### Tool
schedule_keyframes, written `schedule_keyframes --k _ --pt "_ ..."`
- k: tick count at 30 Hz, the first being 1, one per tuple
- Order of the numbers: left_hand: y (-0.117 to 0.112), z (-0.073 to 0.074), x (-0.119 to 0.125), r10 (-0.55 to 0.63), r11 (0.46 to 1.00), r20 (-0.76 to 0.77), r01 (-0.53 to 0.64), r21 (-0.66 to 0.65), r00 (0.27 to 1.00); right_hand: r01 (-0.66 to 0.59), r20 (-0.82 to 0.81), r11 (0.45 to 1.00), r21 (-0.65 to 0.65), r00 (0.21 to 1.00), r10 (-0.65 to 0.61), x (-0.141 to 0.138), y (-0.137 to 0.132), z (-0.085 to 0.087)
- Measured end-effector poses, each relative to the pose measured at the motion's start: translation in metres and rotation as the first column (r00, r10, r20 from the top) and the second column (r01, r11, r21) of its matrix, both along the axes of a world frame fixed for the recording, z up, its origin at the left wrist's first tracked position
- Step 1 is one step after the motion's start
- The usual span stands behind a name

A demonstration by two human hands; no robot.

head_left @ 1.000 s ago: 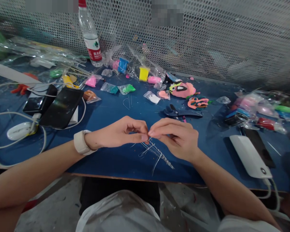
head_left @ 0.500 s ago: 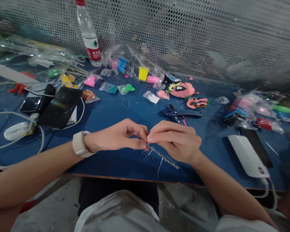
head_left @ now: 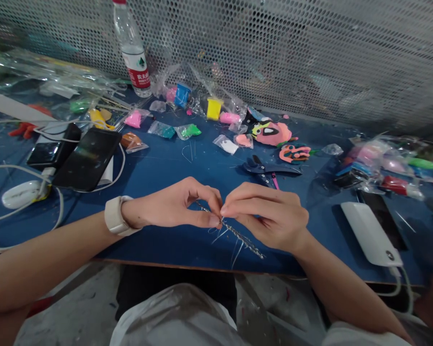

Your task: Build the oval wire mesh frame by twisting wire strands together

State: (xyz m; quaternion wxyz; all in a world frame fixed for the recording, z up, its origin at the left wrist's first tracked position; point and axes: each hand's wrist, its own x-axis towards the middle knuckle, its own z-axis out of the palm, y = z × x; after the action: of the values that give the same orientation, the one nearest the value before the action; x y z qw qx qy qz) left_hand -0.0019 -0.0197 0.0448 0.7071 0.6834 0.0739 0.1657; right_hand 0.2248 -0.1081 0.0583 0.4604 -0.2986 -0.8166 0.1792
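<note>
Pinching twisted wire strand [head_left: 238, 234]: left hand [head_left: 173, 206] grip, right hand [head_left: 270, 216] grip, fingertips clenched together above blue table [head_left: 159, 168].

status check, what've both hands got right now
Left hand and right hand both pinched on the wire, fingertips meeting. Wire twisted, loose ends sticking out. Scissors farther back on the table, apart from both hands.

The left forearm [head_left: 57, 259] and right forearm [head_left: 341, 290] reach in from the lower corners and converge. The left hand [head_left: 173, 209] pinches thumb to forefinger, other fingers arched above. The right hand [head_left: 274, 216] mirrors it, palm down, with the two pinches nearly touching tip to tip.
</note>
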Motion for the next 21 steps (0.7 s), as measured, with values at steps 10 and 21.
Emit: schedule_keyframes --k 10,21 --pt "-0.002 0.002 0.000 0.065 0.990 -0.022 -0.061 0.128 0.998 0.058 0.040 0.998 -0.005 0.998 -0.058 -0.003 -0.003 0.006" --pt "-0.011 0.000 0.002 0.349 0.729 0.086 -0.328 0.600 0.933 0.217 0.134 0.976 -0.018 0.968 -0.212 -0.009 -0.009 0.009"
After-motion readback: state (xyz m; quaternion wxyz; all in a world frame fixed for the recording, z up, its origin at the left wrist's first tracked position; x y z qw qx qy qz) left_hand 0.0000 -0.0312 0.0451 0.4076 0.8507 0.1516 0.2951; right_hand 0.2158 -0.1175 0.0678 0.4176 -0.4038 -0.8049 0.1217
